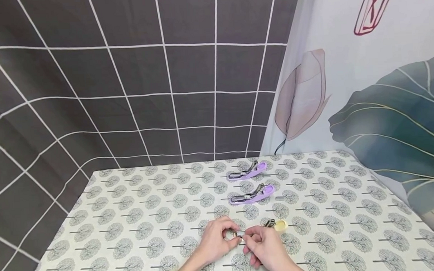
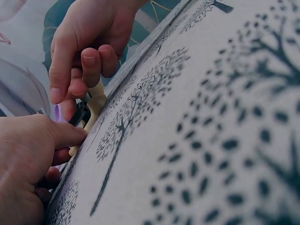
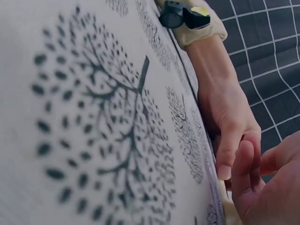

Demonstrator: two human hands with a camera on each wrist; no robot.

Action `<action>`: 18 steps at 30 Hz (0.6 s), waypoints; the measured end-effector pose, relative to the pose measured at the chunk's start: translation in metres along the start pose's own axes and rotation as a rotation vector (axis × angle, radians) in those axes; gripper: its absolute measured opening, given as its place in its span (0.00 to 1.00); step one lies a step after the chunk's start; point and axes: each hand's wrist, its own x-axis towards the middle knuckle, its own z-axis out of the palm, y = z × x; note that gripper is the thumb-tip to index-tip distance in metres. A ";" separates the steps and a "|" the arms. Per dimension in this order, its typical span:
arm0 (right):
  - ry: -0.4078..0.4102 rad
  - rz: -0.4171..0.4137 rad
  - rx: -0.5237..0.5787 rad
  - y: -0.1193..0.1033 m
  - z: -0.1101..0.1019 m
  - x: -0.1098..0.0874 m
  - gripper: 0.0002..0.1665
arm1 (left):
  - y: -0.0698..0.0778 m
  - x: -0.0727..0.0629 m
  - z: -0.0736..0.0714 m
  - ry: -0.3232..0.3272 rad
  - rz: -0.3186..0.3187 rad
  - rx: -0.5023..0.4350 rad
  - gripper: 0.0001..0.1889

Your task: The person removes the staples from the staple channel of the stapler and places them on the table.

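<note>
A yellow stapler (image 1: 281,225) lies on the patterned cloth with its top swung back, its middle covered by my hands. My left hand (image 1: 219,237) grips its front end; in the left wrist view the left thumb and fingers hold the pale body (image 2: 96,104) low by the cloth. My right hand (image 1: 265,246) has its thumb and index finger together at a small silver strip of staples (image 1: 240,233), right at the stapler's front. The fingertips hide most of that strip. In the right wrist view the two hands' fingertips meet closely.
Two purple staplers, a nearer one (image 1: 255,195) and a farther one (image 1: 250,171), lie opened beyond my hands. A loose staple strip (image 1: 280,198) sits right of the nearer one. A dark tiled-pattern curtain (image 1: 145,94) hangs behind the table (image 1: 134,238).
</note>
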 end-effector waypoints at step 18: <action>0.074 0.039 0.077 0.008 0.006 0.002 0.14 | 0.000 -0.001 0.000 0.003 0.013 -0.023 0.11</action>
